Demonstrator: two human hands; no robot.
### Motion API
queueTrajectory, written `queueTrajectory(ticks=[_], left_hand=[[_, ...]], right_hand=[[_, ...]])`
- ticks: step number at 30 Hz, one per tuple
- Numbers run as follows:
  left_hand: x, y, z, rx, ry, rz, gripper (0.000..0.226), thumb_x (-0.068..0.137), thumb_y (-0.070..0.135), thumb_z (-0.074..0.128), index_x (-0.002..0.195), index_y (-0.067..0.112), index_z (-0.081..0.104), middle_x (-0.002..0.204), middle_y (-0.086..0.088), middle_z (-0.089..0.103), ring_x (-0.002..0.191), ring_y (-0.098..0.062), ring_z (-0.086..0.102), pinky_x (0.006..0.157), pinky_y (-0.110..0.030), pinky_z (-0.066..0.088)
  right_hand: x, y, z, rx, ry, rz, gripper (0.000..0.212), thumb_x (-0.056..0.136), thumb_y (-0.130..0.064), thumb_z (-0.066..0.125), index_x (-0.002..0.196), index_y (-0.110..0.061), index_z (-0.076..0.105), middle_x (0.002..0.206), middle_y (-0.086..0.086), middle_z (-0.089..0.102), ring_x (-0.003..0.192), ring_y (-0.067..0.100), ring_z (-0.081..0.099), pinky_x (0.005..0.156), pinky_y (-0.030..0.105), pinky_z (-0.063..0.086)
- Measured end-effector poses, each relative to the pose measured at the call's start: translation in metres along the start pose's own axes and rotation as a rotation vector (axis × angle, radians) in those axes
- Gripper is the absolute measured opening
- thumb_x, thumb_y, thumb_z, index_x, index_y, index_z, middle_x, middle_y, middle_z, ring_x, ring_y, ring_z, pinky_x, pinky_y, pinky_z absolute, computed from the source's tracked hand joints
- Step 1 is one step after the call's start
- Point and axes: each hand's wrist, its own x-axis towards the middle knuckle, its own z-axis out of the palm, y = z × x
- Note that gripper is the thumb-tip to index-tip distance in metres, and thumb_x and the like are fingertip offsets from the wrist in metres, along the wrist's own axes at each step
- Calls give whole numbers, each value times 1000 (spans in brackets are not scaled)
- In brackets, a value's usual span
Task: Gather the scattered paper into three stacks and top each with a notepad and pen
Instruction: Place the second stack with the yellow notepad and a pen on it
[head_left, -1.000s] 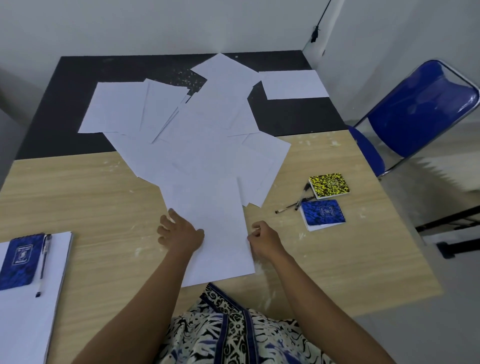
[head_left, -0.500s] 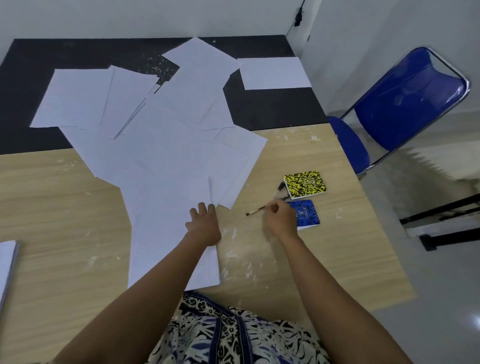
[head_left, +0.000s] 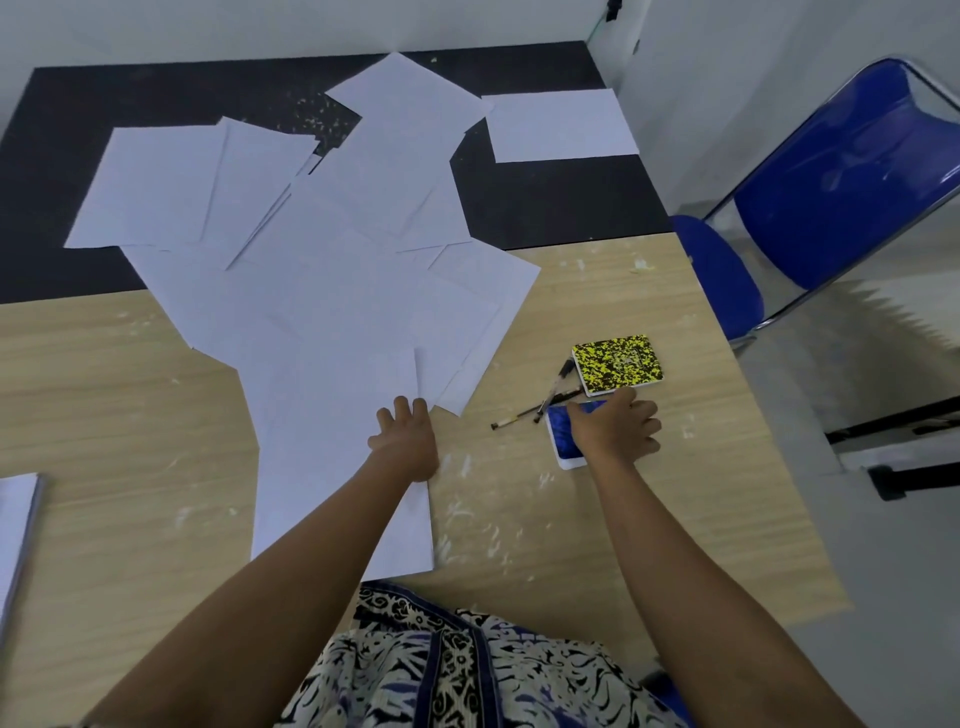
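Head camera view, looking down over a person's two bare forearms and a patterned blue, black and cream garment at the near edge. Both arms reach out over a light wood tabletop flecked with pale marks.

At the near left edge, the corner of a squared paper stack shows, mostly cut off by the frame.

Left hand lies flat, palm down, on the right edge of the nearest white sheet; its grip is spread, fingers loosely apart, holding nothing.

Right hand is to the right, resting on a blue notepad that lies flat on the wood. Fingers curl over the pad's far and right edges; whether the grip has closed on the pad cannot be told.

Just left of the blue pad and slightly farther, two pens lie crossed on the tabletop. Just beyond the hand sits a yellow-and-black speckled notepad, flat and apart from the blue one.

Farther out, many loose white sheets overlap in a wide scatter, running from the wood onto a black surface at the far side. One sheet lies alone at the far right.

Off the tabletop to the right stands a blue folding chair by a white wall.
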Motion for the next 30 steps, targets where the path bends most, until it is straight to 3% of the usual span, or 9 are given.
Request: queueTrajectory(ticks=[6, 11, 14, 17, 20, 23, 26, 30], left_hand=[[-3, -1, 2, -25, 16, 13, 71, 80, 8, 59, 139, 10, 18, 138, -9, 19, 125, -32, 26, 88, -39, 41], [-7, -3, 3, -26, 35, 21, 67, 79, 7, 58, 135, 10, 22, 134, -9, 23, 121, -31, 29, 85, -37, 40], [-11, -4, 6, -35, 53, 23, 65, 78, 5, 59, 133, 10, 24, 132, -9, 24, 120, -30, 29, 83, -36, 39], [-13, -5, 8, -44, 67, 32, 65, 78, 5, 60, 133, 10, 25, 131, -9, 25, 118, -29, 30, 84, -36, 40], [-13, -6, 8, -48, 79, 42, 66, 78, 7, 61, 134, 10, 25, 132, -9, 26, 119, -29, 30, 85, -36, 40], [-13, -7, 8, -55, 78, 47, 66, 79, 8, 61, 134, 10, 25, 132, -9, 26, 119, -30, 30, 83, -35, 39], [-12, -7, 7, -53, 76, 54, 66, 78, 8, 61, 134, 10, 25, 132, -9, 25, 119, -30, 30, 83, -36, 39], [-11, -7, 7, -48, 70, 51, 67, 78, 7, 62, 134, 10, 25, 133, -10, 25, 119, -31, 30, 84, -36, 39]], right_hand=[[-1, 10, -1, 1, -17, 20, 83, 71, -60, 72, 130, -13, 37, 135, 19, 38, 124, 37, 35, 96, 48, 34], [-2, 11, -2, 10, -75, -2, 85, 69, -56, 75, 132, -17, 34, 136, 18, 35, 124, 38, 34, 98, 49, 32], [-1, 3, -6, 2, -118, -53, 93, 70, -51, 75, 143, -33, 21, 141, 16, 26, 122, 39, 34, 99, 49, 30], [2, -6, -8, -117, -207, -112, 86, 75, -57, 64, 145, -47, 16, 145, 16, 21, 124, 41, 31, 102, 52, 25], [6, -8, -3, -118, -206, -109, 63, 81, -57, 56, 138, -41, 35, 144, 19, 27, 126, 42, 30, 107, 53, 19], [8, -10, 2, -24, -108, -88, 39, 82, -58, 54, 108, -29, 55, 134, 17, 39, 120, 39, 36, 105, 53, 18], [10, -12, 2, 7, -25, -91, 37, 83, -55, 60, 98, -22, 59, 128, 17, 44, 117, 38, 39, 102, 52, 23], [17, -19, 0, 87, -24, 0, 48, 79, -42, 72, 113, -15, 52, 129, 20, 43, 115, 40, 43, 98, 49, 29]])
